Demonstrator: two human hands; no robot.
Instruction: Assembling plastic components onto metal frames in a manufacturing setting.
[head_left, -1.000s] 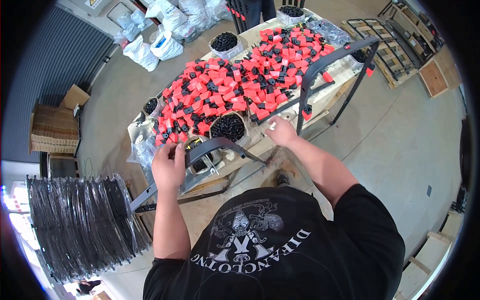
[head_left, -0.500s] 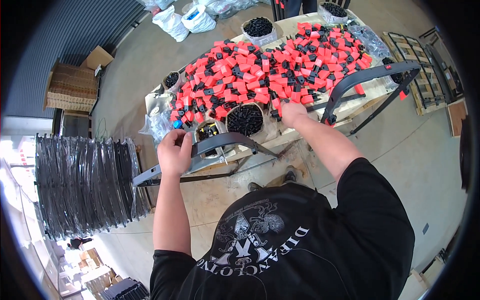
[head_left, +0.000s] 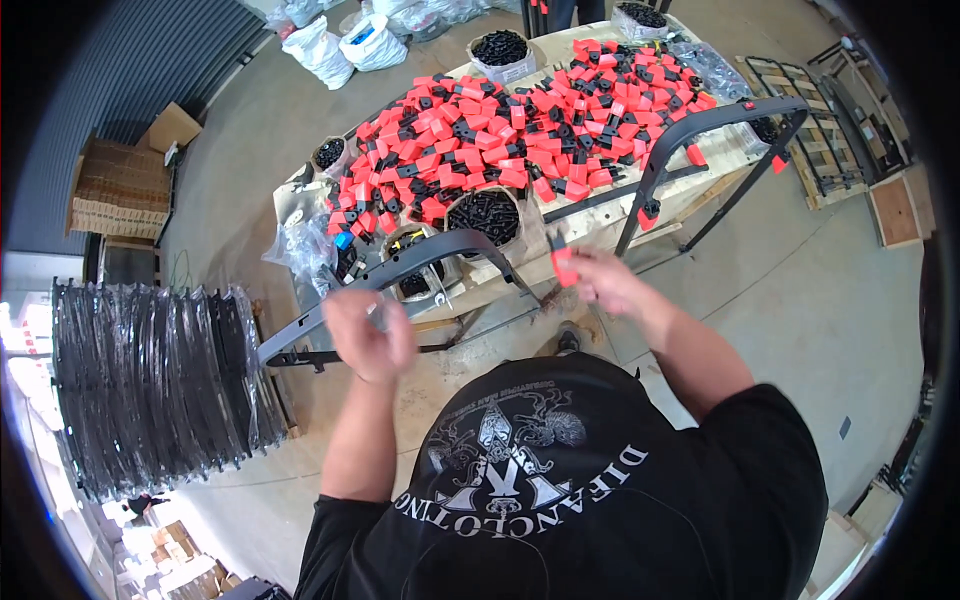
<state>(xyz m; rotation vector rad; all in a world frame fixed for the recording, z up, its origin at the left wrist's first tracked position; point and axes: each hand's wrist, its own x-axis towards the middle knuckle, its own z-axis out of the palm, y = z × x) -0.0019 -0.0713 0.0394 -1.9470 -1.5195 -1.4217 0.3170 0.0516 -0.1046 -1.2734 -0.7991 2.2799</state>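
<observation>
In my right hand (head_left: 606,282), closed fingers grip a red and black plastic fitting (head_left: 563,264), held up in front of the table's near edge. My left hand (head_left: 366,335) is blurred. Its thumb and fingers curl around a small greyish thing that I cannot make out. Just beyond that hand, a dark curved tube frame (head_left: 455,243) leans on the near left of the table. A large pile of similar red and black fittings (head_left: 440,140) covers much of the tabletop. A tub of small black parts (head_left: 484,217) stands at the near edge.
A second curved frame (head_left: 682,133) leans at the table's right. Tubs of black parts (head_left: 500,48) stand along the far side. Stacked wrapped black frames (head_left: 165,385) stand to my left, with flat cardboard (head_left: 122,190) behind. White sacks (head_left: 320,55) lie beyond the table.
My right hand has come back from the pile toward me with a red and black fitting. My left hand has moved nearer and slightly right, off the left frame.
</observation>
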